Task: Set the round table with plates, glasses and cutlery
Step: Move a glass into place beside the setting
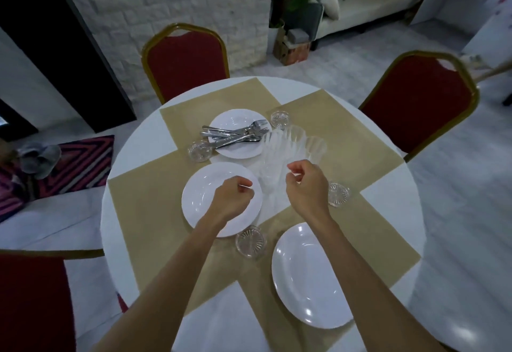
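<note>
Round and white, the desk (133, 157) fills our view, with tan mats (346, 135) crossing it and red chairs (185, 60) drawn up on the far side. Three plates are out: one far plate (238, 119), one left plate (199, 199) and one near plate (307, 277) at our own place. Four small cut glasses stand near them, at (279, 118), (200, 151), (338, 194) and (250, 241).

Our left hand (232, 196) hovers over the left plate with its fingers curled into a loose fist, and we see nothing in it. Our right hand (307, 182) hangs over the middle of the desk, its fingers and thumb curled. We can make out nothing held there either.

What matters next, we judge, is the cutlery (235, 134). All of it lies heaped on the far plate, straight ahead of the left hand and beyond it. Its long axis runs across our view, with the handles to the left, over the plate's edge, and the fork tines to the right. Tall clear glassware (293, 144), too blurred to count, stands between the right hand and that heap. So the left hand is nearer and has the open path to the handles, while the right would have to reach round the glassware. No place has its knife or fork yet.
</note>
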### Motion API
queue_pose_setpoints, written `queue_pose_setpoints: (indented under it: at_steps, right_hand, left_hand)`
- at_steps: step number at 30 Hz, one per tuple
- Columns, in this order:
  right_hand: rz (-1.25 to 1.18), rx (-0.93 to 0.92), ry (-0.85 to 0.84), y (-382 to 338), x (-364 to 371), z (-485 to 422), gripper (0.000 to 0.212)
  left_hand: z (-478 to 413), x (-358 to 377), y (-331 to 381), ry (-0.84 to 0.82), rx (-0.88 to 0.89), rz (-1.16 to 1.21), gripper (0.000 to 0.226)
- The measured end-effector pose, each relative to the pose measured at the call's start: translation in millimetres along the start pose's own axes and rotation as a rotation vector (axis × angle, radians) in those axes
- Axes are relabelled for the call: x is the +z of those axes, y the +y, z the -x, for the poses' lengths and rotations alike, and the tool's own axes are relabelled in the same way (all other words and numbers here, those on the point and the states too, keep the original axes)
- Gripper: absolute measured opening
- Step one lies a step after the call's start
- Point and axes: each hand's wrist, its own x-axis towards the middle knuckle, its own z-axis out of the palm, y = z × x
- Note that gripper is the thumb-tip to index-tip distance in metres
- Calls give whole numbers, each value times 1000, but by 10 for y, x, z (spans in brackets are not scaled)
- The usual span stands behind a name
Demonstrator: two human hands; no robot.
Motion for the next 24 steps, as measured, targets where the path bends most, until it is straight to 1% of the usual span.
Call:
queue_pose_setpoints:
  at_steps: [6, 9, 11, 13, 15, 17, 19, 24]
  right_hand:
    - [48, -90, -33, -316, 213, -283, 22]
    - [151, -66, 18, -304, 196, -424, 25]
    - [271, 9, 34, -221, 134, -461, 34]
    - [387, 95, -9, -120, 95, -451, 50]
    - [442, 132, -58, -20, 104, -430, 65]
    - [447, 143, -93, 43, 134, -421, 74]
    - [439, 151, -117, 78, 157, -421, 76]
    - [444, 117, -141, 110, 175, -428, 75]
  left_hand:
    - [-268, -189, 232, 7, 67, -34, 28]
    - [-380, -270, 276, 2, 90, -13, 28]
    - [-429, -276, 279, -13, 95, 1, 27]
    - [-474, -229, 274, -33, 99, -5, 26]
    - [-494, -137, 277, -62, 98, -19, 25]
    - [-495, -35, 289, -91, 97, -24, 24]
    - [-484, 51, 301, -113, 101, -32, 23]
    - [-459, 176, 272, -141, 92, -77, 25]
